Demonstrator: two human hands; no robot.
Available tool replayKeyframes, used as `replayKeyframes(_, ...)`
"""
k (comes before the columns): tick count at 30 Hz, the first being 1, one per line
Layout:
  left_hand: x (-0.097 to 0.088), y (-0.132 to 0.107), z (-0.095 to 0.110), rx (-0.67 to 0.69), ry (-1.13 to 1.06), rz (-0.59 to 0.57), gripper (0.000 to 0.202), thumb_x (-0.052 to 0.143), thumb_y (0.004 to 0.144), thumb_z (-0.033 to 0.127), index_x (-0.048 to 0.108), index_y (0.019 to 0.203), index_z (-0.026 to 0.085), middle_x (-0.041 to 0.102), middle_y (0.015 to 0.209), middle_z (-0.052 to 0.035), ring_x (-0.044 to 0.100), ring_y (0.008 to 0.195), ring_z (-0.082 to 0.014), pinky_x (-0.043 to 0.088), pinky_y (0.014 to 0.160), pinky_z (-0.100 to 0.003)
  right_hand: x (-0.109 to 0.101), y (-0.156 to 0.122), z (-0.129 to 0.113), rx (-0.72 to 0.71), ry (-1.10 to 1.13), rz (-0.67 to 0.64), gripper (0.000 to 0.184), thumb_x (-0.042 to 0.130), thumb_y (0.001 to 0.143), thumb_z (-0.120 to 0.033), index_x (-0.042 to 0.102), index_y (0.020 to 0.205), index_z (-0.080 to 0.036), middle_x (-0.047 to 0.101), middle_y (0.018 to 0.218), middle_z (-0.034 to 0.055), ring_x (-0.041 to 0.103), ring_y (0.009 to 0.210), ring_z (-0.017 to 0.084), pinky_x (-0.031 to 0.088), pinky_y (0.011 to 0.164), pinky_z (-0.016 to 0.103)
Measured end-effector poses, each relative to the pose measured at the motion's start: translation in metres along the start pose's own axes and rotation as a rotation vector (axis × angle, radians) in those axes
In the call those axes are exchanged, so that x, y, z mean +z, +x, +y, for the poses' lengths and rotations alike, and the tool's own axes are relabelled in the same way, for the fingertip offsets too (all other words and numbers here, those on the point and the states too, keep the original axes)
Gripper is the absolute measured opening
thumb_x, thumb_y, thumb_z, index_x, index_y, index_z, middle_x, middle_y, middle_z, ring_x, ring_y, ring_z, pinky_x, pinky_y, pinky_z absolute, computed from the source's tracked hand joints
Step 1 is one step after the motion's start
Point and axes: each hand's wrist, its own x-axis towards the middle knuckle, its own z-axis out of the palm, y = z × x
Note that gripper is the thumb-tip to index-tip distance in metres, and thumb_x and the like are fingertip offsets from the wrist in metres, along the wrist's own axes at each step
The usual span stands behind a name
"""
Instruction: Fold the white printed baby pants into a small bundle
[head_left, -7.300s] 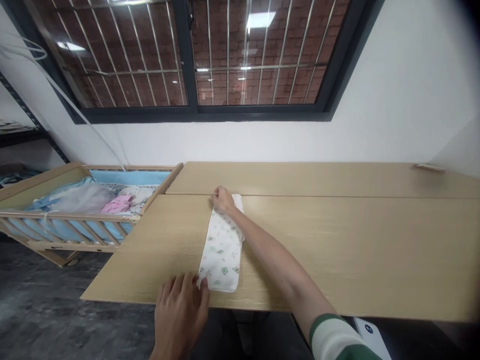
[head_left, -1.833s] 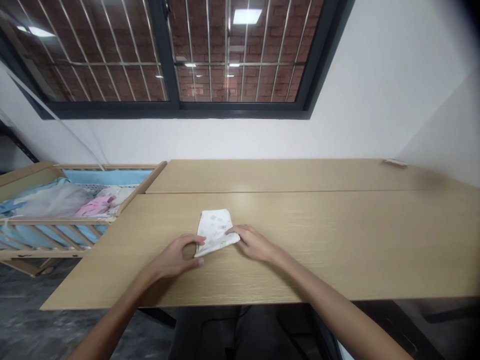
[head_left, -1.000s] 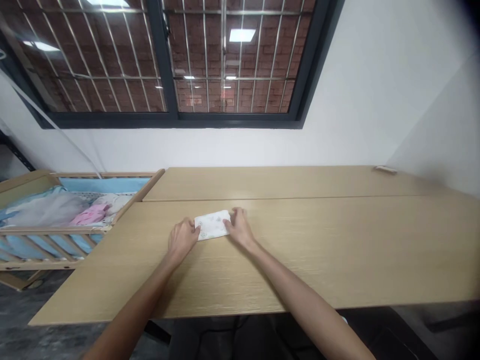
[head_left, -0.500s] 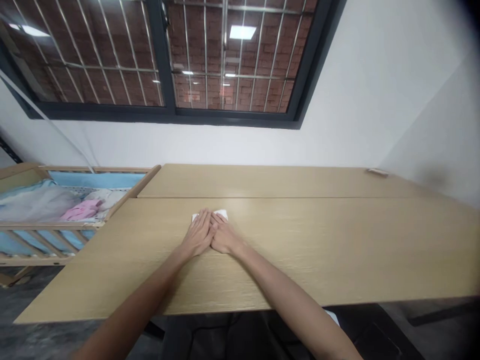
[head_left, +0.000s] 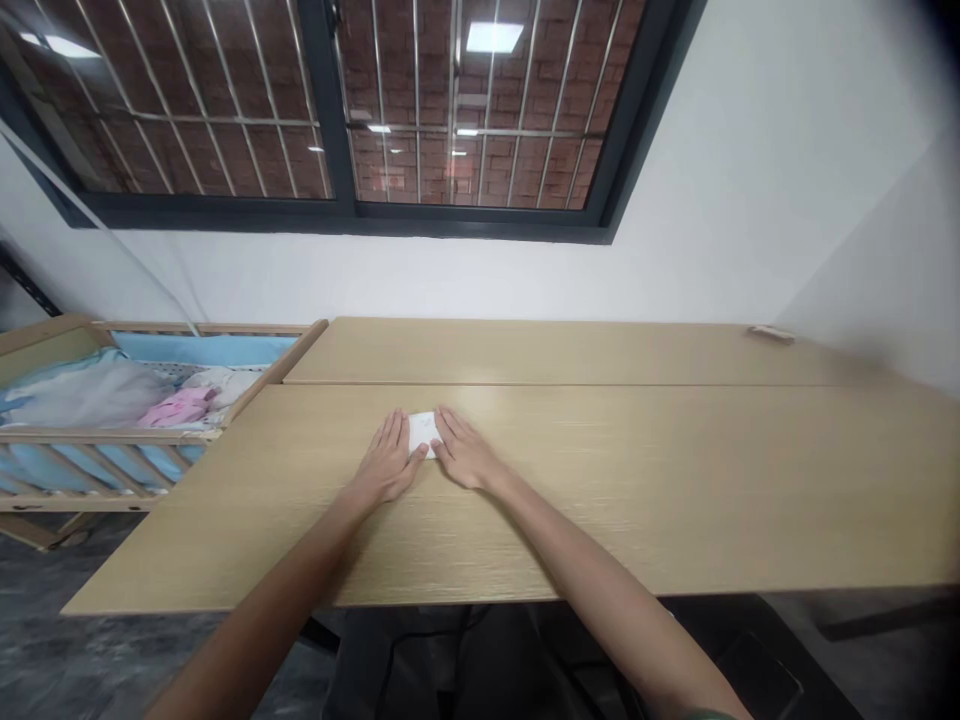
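The small folded white printed cloth (head_left: 424,434) is kept flat on the wooden tabletop (head_left: 675,500), hemmed in at its sides by the open, flat-spread left hand (head_left: 386,464) and right hand (head_left: 464,452), with no grip taken.

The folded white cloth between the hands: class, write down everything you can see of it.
The folded white cloth is a small, flat, soft-looking bundle, white with faint printed marks. It lies on the light wood-grain tabletop, just below the seam, between the flat left hand and right hand, whose fingers touch its sides. Its layers cannot be counted.
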Motion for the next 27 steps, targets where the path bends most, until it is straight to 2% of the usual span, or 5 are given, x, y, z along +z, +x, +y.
replayKeyframes(8,-0.021,-0.002,0.004,0.192,-0.009,0.087,0.072,0.036,0.1,0.058,0.035,0.15,0.007,0.039,0.156,-0.0237,0.034,0.147,-0.0341,0.027,0.121,-0.051,-0.008,-0.007,0.009,-0.093,0.039,0.069,0.073,0.031,0.103,-0.055,0.025,0.159,-0.008,0.012,0.168,0.0181,0.007,0.156,0.029,0.013,0.125,0.048)
replayKeyframes(13,-0.024,0.001,0.004,0.154,-0.023,0.026,0.081,0.057,0.087,0.064,0.042,0.146,0.01,0.049,0.149,-0.0219,0.045,0.138,-0.0365,0.032,0.117,-0.05,-0.016,-0.009,0.01,-0.147,0.032,0.049,0.071,0.053,0.095,-0.05,0.037,0.155,-0.016,0.035,0.16,0.0176,0.029,0.148,0.033,0.023,0.119,0.052)
replayKeyframes(16,-0.02,0.003,0.002,0.122,-0.076,0.043,0.074,0.066,0.083,0.051,0.045,0.143,0.012,0.052,0.146,-0.0197,0.048,0.135,-0.036,0.034,0.116,-0.049,-0.015,-0.003,0.02,-0.146,0.077,0.038,0.075,0.063,0.085,-0.034,0.038,0.153,-0.017,0.042,0.156,0.0171,0.038,0.142,0.033,0.028,0.116,0.052)
replayKeyframes(21,-0.021,0.008,-0.002,0.093,-0.14,0.128,0.043,0.052,0.086,0.018,0.058,0.128,0.017,0.065,0.13,-0.0137,0.059,0.121,-0.0298,0.041,0.111,-0.046,-0.005,0.007,0.036,-0.146,0.163,0.191,0.063,0.055,0.079,-0.015,0.05,0.142,-0.016,0.057,0.142,0.0154,0.051,0.131,0.029,0.035,0.112,0.048)
replayKeyframes(27,-0.035,0.011,0.004,-0.003,-0.263,0.31,0.025,0.047,0.095,0.027,0.06,0.115,0.021,0.069,0.117,-0.0103,0.063,0.112,-0.0261,0.049,0.099,-0.04,-0.022,0.021,0.023,-0.038,0.549,0.274,0.042,0.061,0.088,-0.031,0.051,0.126,-0.019,0.067,0.119,0.011,0.064,0.108,0.024,0.05,0.094,0.04)
